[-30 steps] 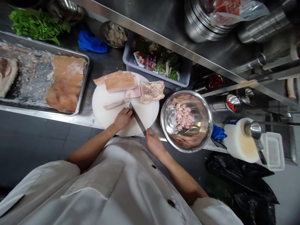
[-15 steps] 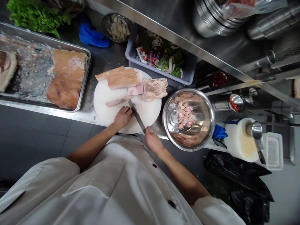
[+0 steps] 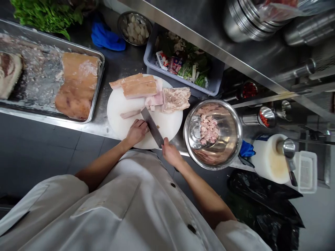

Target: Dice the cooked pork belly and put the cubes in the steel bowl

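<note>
My right hand (image 3: 171, 152) grips the handle of a cleaver (image 3: 152, 128); its broad blade points up and left over a round white cutting board (image 3: 115, 104). Beside the blade's left face is my left hand (image 3: 137, 132), fingers curled down on the board; whatever lies under them is hidden. A thin pale strip of meat (image 3: 129, 114) lies just above that hand, its right end by the blade tip. Farther back on the board are skin-on pork strips (image 3: 140, 87), a pink meat piece (image 3: 154, 100) and a pale, rough chunk (image 3: 176, 99). Small white bits sit near the tip.
A steel bowl (image 3: 230, 139) with chopped meat (image 3: 208, 129) stands right of the board. To the left is a metal tray (image 3: 98, 87) holding pork slabs (image 3: 77, 85). Behind are a grey bin (image 3: 180, 78) of scraps and a bowl of garlic cloves (image 3: 136, 29). A steel shelf edge (image 3: 199, 40) overhangs.
The cleaver blade has turned, showing more of its flat face, and its tip has shifted slightly left. Small cut bits now show beside it. The left hand stays nearly in place.
</note>
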Action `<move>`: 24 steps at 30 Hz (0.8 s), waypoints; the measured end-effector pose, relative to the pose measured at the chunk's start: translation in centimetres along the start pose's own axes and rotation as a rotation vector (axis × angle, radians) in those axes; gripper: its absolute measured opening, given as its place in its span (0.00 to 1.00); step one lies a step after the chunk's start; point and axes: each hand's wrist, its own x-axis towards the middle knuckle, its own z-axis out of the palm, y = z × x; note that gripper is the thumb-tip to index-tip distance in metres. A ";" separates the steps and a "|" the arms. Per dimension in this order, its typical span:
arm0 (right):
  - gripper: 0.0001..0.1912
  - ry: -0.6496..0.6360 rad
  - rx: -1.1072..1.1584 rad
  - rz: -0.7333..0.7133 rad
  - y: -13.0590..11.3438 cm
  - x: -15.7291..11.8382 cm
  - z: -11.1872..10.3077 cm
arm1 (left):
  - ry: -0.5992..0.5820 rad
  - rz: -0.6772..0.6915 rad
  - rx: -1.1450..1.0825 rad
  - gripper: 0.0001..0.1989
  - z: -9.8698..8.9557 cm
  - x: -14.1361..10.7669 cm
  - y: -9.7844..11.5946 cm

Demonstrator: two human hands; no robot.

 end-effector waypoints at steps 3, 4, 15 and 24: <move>0.14 0.035 -0.039 -0.054 0.4 -0.4 -1.2 | 0.050 -0.044 -0.029 0.10 -0.2 -0.6 -0.2; 0.13 0.035 -0.067 -0.060 0.4 -1.4 -1.7 | 0.063 -0.055 -0.029 0.10 -0.2 -0.9 -0.3; 0.19 -0.058 -0.155 0.021 -2.6 -2.2 0.9 | 0.042 -0.124 -0.066 0.09 0.0 -1.4 -0.7; 0.16 0.061 -0.088 -0.026 -1.4 -2.0 1.9 | 0.095 -0.064 0.026 0.16 0.2 -3.0 -1.5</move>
